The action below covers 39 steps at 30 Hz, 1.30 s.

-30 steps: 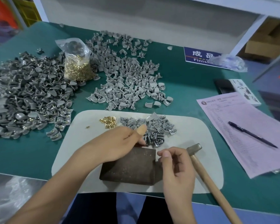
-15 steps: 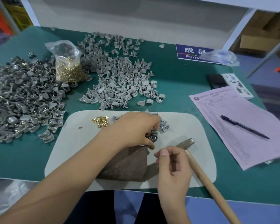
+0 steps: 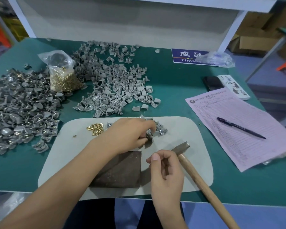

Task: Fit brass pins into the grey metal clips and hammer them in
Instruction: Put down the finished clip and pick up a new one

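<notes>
A small heap of grey metal clips [image 3: 160, 128] on the pale mat [image 3: 185, 162] is reached into by the left hand [image 3: 130, 134], whose fingers are curled down over the heap and pinch at a clip [image 3: 149, 136] at its near edge. The right hand [image 3: 165, 169] is held just above the mat beside a dark metal block [image 3: 120, 171], its thumb and forefinger brought together; whether anything small is pinched between them cannot be told. A hammer [image 3: 195, 172] lies on the mat just right of that hand — its head near the knuckles, its wooden handle running off the near edge of the green table [image 3: 172, 90] — and is gripped by neither hand. A little cluster of loose brass pins [image 3: 95, 128] is seen on the mat's far left part, apart from the clips. Beyond the mat, a spread of light grey clips [image 3: 116, 86] lies at the centre, a darker pile of clips [image 3: 18, 109] at the left, and a clear bag of brass pins [image 3: 63, 75] stands between them. To the right, a pink form [image 3: 238, 126] carries a pen [image 3: 240, 128]; a phone [image 3: 212, 82] lies behind it.
</notes>
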Each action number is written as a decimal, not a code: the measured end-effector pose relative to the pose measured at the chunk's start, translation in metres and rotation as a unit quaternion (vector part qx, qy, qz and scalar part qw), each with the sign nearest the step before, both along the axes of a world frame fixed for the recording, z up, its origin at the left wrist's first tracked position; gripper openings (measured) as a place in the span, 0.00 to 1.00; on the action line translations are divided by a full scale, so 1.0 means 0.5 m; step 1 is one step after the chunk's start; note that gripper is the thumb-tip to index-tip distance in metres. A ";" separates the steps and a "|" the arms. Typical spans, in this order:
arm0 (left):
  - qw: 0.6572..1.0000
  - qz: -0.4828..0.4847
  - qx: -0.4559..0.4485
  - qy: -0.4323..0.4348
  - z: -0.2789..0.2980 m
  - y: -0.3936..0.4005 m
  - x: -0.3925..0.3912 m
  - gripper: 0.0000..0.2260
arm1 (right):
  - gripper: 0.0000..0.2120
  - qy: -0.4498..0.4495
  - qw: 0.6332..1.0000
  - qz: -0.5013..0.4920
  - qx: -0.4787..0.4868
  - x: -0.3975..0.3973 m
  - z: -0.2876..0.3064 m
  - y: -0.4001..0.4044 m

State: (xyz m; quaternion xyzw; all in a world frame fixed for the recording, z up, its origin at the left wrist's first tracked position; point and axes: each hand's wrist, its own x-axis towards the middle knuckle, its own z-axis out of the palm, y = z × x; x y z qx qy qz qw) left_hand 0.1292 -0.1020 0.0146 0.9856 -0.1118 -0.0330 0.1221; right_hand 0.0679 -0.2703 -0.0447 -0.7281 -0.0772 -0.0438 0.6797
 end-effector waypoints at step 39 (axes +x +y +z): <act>0.713 0.311 -0.621 -0.099 -0.025 0.008 -0.282 0.08 | 0.07 -0.129 0.984 0.099 -0.067 -0.003 -0.004 -0.004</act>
